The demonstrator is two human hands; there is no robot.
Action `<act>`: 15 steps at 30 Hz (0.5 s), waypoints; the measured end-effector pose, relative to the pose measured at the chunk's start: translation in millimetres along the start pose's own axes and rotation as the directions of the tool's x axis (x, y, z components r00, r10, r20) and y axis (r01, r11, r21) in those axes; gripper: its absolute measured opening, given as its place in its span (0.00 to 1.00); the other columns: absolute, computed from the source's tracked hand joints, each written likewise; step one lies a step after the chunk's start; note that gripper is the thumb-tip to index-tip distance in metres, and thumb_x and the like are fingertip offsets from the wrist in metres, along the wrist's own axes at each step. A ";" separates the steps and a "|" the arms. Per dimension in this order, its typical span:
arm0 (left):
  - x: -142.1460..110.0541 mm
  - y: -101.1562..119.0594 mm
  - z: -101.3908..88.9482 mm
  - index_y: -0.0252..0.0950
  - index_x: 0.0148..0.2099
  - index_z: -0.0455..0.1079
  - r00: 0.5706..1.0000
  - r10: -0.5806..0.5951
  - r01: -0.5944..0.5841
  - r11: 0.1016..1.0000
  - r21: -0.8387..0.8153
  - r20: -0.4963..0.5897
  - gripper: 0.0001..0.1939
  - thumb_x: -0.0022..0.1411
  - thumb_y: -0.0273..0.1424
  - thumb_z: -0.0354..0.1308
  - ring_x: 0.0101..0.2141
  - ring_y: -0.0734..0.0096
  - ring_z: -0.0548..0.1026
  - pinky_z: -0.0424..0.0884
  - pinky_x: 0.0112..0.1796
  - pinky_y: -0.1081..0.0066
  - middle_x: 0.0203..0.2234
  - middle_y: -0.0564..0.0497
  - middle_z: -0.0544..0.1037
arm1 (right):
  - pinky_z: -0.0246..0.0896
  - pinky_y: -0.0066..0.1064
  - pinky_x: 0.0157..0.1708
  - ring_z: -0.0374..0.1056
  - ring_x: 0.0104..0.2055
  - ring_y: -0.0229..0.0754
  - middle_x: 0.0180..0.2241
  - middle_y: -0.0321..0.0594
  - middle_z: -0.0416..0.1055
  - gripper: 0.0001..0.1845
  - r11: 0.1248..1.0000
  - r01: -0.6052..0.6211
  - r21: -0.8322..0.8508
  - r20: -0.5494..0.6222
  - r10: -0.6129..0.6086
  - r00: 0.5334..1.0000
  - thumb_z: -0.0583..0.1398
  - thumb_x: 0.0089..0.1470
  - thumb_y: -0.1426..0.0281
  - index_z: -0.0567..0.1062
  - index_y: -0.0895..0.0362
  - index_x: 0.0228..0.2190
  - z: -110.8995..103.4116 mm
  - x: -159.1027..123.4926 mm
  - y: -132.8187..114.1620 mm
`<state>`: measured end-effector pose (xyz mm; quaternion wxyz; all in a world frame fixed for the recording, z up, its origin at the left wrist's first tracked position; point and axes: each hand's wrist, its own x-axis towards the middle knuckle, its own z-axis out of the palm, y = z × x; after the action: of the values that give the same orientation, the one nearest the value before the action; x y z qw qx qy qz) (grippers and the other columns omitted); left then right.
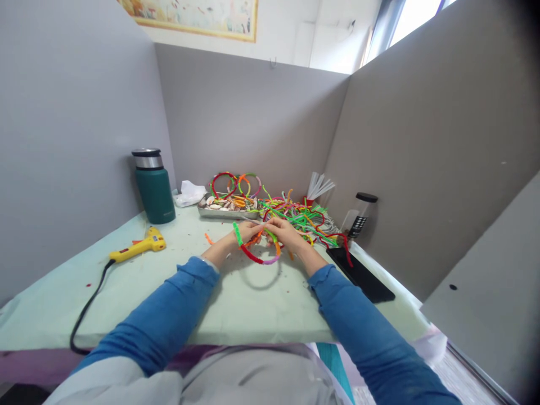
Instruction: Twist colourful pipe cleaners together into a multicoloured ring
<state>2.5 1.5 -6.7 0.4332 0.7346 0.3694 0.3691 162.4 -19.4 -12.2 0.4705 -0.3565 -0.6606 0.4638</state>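
Note:
My left hand [247, 231] and my right hand [283, 232] meet above the middle of the table, fingers pinched together on a pipe cleaner ring [251, 256]. Green, red, purple, orange and yellow-green sections of fuzzy stem make up this ring, which hangs toward me above its shadow. Its far side is partly covered by my fingers. Some orange fuzzy stem [254, 241] shows between the hands. Just beyond my right hand lies a tangled heap of pipe cleaners [314, 220] in many colours.
A metal tray [228, 214] of shells stands at the back, with colourful rings [224, 175] behind it. On the left are a yellow glue gun [137, 247] and a teal bottle [155, 194]. A black flat object [365, 277] and a black-lidded clear bottle [360, 220] lie right. Grey partitions [253, 112] enclose the table.

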 end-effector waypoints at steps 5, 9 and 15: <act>-6.4 7.1 2.9 0.31 0.28 0.70 0.999 0.007 -0.008 1.000 -0.014 -0.046 0.17 0.52 0.42 0.55 0.19 0.75 0.65 0.58 0.20 0.75 0.14 0.51 0.68 | 0.64 0.29 0.23 0.60 0.19 0.31 0.21 0.31 0.65 0.14 0.991 -0.070 0.112 0.058 0.064 0.996 0.60 0.44 0.60 0.65 0.57 0.28 -5.9 2.4 7.5; -8.5 9.6 2.2 0.31 0.27 0.70 0.999 0.006 -0.006 1.000 -0.014 -0.043 0.17 0.52 0.42 0.55 0.20 0.73 0.66 0.59 0.20 0.75 0.14 0.51 0.68 | 0.64 0.29 0.23 0.61 0.19 0.31 0.21 0.31 0.65 0.15 0.991 -0.077 0.112 0.044 0.073 0.996 0.61 0.43 0.60 0.66 0.58 0.28 -6.8 2.1 7.3; -8.5 9.8 2.1 0.32 0.27 0.69 0.999 0.007 -0.007 1.000 -0.004 -0.053 0.17 0.52 0.42 0.55 0.20 0.74 0.66 0.60 0.21 0.75 0.14 0.52 0.68 | 0.65 0.31 0.25 0.63 0.20 0.33 0.22 0.33 0.68 0.14 0.989 -0.109 0.100 0.052 0.104 0.993 0.62 0.42 0.62 0.68 0.58 0.29 -9.4 2.7 7.8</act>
<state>2.6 -10.1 -0.5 0.4236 0.7248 0.3773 0.3909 170.8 -11.9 -17.6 0.4471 -0.3555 -0.6269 0.5298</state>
